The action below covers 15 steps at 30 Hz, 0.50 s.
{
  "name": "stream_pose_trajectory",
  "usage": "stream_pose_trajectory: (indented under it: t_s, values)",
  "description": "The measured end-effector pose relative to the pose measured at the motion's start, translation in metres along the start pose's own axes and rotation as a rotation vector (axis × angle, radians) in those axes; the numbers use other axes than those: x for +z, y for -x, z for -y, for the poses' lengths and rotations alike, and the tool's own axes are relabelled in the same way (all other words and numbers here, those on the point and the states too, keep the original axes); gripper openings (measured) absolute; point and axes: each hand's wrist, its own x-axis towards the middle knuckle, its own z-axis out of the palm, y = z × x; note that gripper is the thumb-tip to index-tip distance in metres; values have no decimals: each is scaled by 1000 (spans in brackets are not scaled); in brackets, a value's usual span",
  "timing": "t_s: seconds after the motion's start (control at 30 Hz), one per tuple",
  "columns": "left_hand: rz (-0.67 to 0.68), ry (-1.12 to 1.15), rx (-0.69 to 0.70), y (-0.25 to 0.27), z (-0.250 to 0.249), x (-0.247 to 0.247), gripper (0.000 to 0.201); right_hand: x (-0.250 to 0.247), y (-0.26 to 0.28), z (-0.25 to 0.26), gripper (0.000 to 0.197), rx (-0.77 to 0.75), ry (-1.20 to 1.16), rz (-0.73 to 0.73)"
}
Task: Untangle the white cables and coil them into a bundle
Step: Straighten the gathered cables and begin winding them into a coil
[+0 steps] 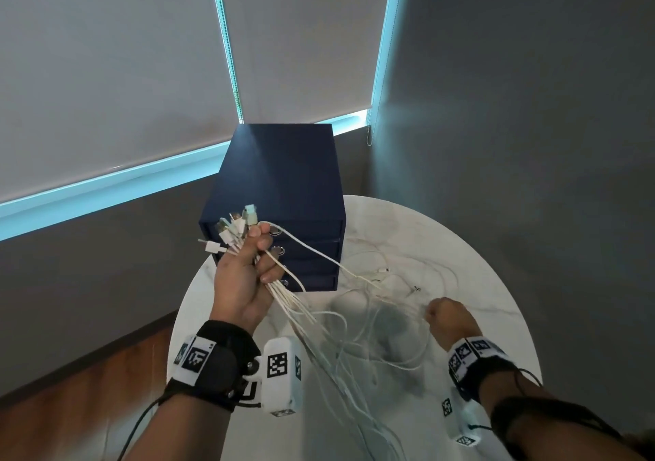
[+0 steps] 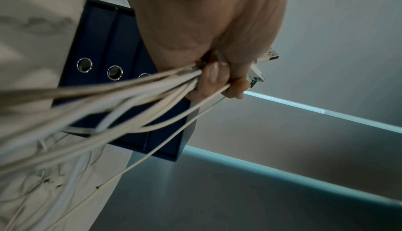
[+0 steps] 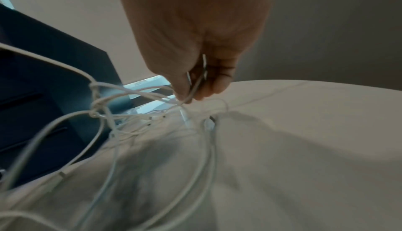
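Observation:
My left hand (image 1: 248, 276) is raised in front of the blue box and grips a bunch of white cables (image 1: 294, 301); their plug ends (image 1: 232, 230) fan out above the fist. In the left wrist view the same cables (image 2: 113, 100) stream from the curled fingers (image 2: 211, 78) down to the table. To the right, low over the tabletop, my right hand (image 1: 448, 318) pinches a thin loop of white cable (image 3: 193, 88) between thumb and fingers. A knotted tangle (image 3: 97, 104) hangs between the hands, and loose loops (image 1: 375, 336) lie on the table.
A dark blue drawer box (image 1: 280, 184) with round metal pulls (image 2: 114, 72) stands at the back left of the round white marble table (image 1: 478, 265). Grey blinds and a wall rise behind. The wooden floor (image 1: 88, 389) shows at lower left, beyond the table's edge.

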Motion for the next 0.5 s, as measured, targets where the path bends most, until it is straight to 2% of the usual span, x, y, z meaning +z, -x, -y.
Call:
stream_pose_trajectory:
  t_s: [0.1,0.2,0.27,0.33,0.4,0.5]
  values:
    - [117,-25,-74,6,7,16,19,-9,5,37,33,-27,93,-27]
    - [176,-92,-101,15,10,32,20,-12,5,81,50,-254,-52,-92]
    - [210,-98,-99,19,10,39,21,-14,3,101,41,-311,-220,-96]
    - [238,-91,-105,22,8,39,23,-18,-3,113,7,-275,-335,-19]
    - [260,-113,-103,23,6,36,21,-23,-11,118,28,-276,-404,-1]
    - [192,-258,-57,21,8,29,22,-54,-9,133,30,-357,-748,-113]
